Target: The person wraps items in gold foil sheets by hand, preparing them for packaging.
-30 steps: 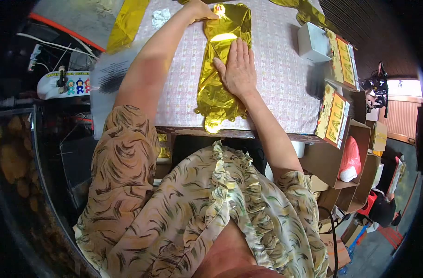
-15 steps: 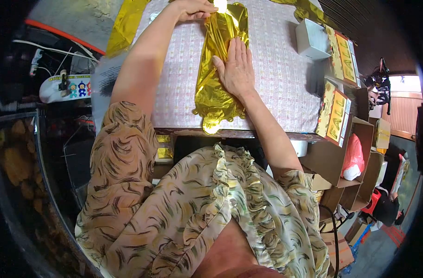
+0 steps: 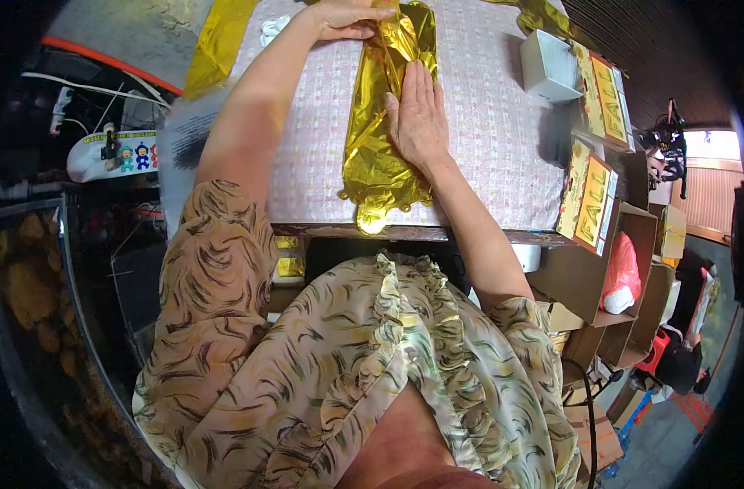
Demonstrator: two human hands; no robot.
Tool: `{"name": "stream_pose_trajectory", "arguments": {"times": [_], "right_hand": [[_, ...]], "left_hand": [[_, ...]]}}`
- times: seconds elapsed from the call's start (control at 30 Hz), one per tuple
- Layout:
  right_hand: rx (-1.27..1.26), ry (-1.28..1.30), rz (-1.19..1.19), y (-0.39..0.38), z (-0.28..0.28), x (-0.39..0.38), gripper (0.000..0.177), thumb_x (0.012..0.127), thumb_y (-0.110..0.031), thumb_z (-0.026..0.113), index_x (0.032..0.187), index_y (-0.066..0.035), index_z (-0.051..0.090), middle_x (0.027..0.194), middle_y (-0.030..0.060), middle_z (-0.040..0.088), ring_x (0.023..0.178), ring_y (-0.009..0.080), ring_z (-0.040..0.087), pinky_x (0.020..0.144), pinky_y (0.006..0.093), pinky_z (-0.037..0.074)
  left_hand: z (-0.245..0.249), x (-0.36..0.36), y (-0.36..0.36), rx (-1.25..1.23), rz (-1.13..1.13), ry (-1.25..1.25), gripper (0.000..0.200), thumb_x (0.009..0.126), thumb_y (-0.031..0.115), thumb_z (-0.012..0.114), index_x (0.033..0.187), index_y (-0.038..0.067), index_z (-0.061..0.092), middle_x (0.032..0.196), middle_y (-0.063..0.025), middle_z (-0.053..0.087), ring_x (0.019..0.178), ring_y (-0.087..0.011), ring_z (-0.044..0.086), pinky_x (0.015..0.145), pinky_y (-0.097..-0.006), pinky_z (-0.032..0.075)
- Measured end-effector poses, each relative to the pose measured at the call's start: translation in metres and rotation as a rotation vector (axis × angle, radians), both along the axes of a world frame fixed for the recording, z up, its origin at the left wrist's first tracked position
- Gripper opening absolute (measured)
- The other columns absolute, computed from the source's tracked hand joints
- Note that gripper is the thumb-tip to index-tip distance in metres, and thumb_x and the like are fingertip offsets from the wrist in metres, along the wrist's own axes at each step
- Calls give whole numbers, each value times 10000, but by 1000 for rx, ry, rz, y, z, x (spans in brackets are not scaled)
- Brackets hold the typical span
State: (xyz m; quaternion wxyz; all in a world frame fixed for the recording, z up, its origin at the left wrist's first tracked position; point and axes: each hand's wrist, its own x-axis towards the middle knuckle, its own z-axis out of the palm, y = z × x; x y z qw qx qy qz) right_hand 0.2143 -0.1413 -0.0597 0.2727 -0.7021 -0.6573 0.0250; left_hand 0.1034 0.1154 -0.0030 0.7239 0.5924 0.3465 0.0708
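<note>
Pressing palm-down, fingers straight and close together, the right hand [image 3: 417,114] lies on the gold foil balloon [image 3: 378,167] at mid-length. The balloon's long axis runs away from the body, its near end at the table's front edge. The left hand [image 3: 347,16] is farther out, its fingers curled and pinching the far end. A white box [image 3: 549,65] sits to the right on the checked tablecloth [image 3: 486,147].

I lose the far end of the gold foil balloon [image 3: 378,159] at the top edge, where the left hand [image 3: 346,16] bunches it. The flat right hand [image 3: 417,114] covers its middle. I cannot read the print on the packets [image 3: 593,200].
</note>
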Motion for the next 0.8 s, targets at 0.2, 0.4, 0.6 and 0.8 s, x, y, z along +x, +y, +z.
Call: {"name": "stream_pose_trajectory", "arguments": {"times": [0.2, 0.4, 0.6, 0.8], "right_hand": [[0, 2, 10, -1, 1, 0, 670, 1074, -309, 439, 1583, 67, 218, 1634, 275, 295, 1540, 399, 257, 1264, 516, 190], [6, 9, 18, -1, 2, 0, 678, 1051, -278, 466, 1590, 48, 216, 1634, 265, 303, 1541, 392, 261, 1264, 517, 188], [3, 21, 30, -1, 1, 3, 685, 1039, -278, 482, 1606, 3, 220, 1640, 238, 315, 1541, 390, 262, 1264, 519, 182], [-34, -83, 43, -2, 6, -2, 688, 1059, -453, 461, 1611, -75, 299, 1659, 154, 330, 1544, 395, 251, 1257, 538, 178]], "left_hand": [[7, -3, -22, 212, 35, -136, 282, 955, 150, 738, 1231, 131, 683, 1158, 0, 713, 996, -134, 684, 848, -271, 548], [-26, 5, 5, 53, 89, -171, 379, 898, -28, 729, 1256, 58, 637, 1163, -66, 693, 1053, -197, 696, 921, -337, 570], [-31, 10, 6, 37, 117, -211, 466, 859, -109, 691, 1291, 32, 589, 1104, -53, 668, 1106, -221, 679, 967, -350, 568], [-50, 2, 15, 246, -83, -470, 443, 833, -138, 675, 1237, 31, 612, 1068, -40, 643, 1104, -196, 663, 926, -338, 570]]}}
